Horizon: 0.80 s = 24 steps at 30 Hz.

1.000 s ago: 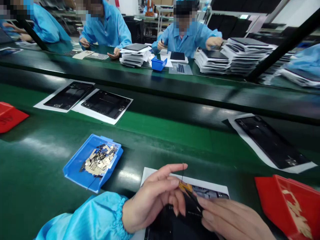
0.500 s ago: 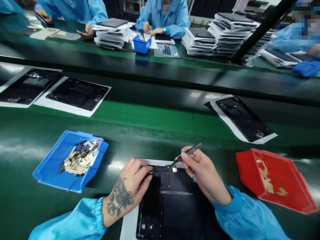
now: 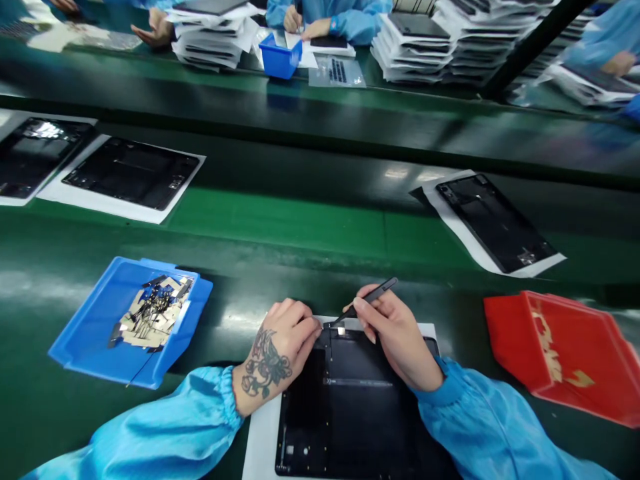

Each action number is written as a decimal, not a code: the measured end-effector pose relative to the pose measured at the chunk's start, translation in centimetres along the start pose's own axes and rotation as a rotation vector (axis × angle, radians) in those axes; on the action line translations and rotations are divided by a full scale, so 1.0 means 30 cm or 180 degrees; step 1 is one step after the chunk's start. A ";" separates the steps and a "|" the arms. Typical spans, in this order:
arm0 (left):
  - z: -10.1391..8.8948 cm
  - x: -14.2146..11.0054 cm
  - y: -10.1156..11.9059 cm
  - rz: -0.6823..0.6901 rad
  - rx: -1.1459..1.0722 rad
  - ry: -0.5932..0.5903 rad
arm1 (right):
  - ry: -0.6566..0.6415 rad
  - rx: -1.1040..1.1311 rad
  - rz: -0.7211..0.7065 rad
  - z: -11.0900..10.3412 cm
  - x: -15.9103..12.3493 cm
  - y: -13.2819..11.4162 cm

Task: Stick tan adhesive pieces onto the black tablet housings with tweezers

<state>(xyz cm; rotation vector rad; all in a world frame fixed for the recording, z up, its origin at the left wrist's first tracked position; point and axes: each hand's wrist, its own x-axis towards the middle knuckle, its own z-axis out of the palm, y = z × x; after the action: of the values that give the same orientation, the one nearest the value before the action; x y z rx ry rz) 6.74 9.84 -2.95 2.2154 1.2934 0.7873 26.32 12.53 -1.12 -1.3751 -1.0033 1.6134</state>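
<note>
A black tablet back housing [image 3: 367,420] lies on a white sheet [image 3: 261,437] in front of me. My right hand [image 3: 400,337] grips black tweezers [image 3: 374,295], their tips down at the housing's top edge beside a small pale square [image 3: 341,331]. Just left of those tips, my left hand [image 3: 287,347] has thumb and forefinger pressed together at the same edge. What they pinch, if anything, is too small to make out. A thin dark cable [image 3: 331,350] runs down the housing from near the tweezer tips.
A blue bin [image 3: 85,333] with small flat parts and cables stands left, a red bin [image 3: 590,353] with yellowish scraps right. Across the green bench lie more housings on white sheets [image 3: 133,172], [image 3: 497,223]. Beyond, co-workers in blue sleeves [image 3: 363,17] sit by stacked tablets [image 3: 213,37].
My left hand has moved right along the housing's top edge, and its thumb and forefinger have come together near the tweezer tips. The tweezers stay at that edge. The view has tilted down slightly.
</note>
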 end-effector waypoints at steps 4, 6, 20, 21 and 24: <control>-0.011 -0.031 0.006 0.0076 -0.0316 -0.0023 | -0.0007 0.0076 -0.0081 0.000 0.002 0.009; -0.028 -0.053 0.013 0.0043 -0.0424 -0.0238 | 0.0020 0.0053 -0.0111 0.003 0.000 0.011; -0.057 -0.099 -0.015 0.0872 0.0438 0.0110 | -0.0037 -0.0069 0.0170 0.038 -0.044 -0.006; -0.052 -0.108 -0.014 0.0978 0.0520 0.0177 | -0.0066 -0.0029 0.0208 0.038 -0.042 -0.003; -0.047 -0.125 -0.007 0.1079 0.0530 0.0392 | -0.0095 0.0013 0.0250 0.036 -0.037 0.010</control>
<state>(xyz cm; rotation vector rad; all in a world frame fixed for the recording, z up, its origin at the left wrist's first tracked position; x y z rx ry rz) 4.18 6.77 -2.98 2.5989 1.0841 0.9834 25.37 11.29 -0.87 -1.4070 -0.9738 1.6971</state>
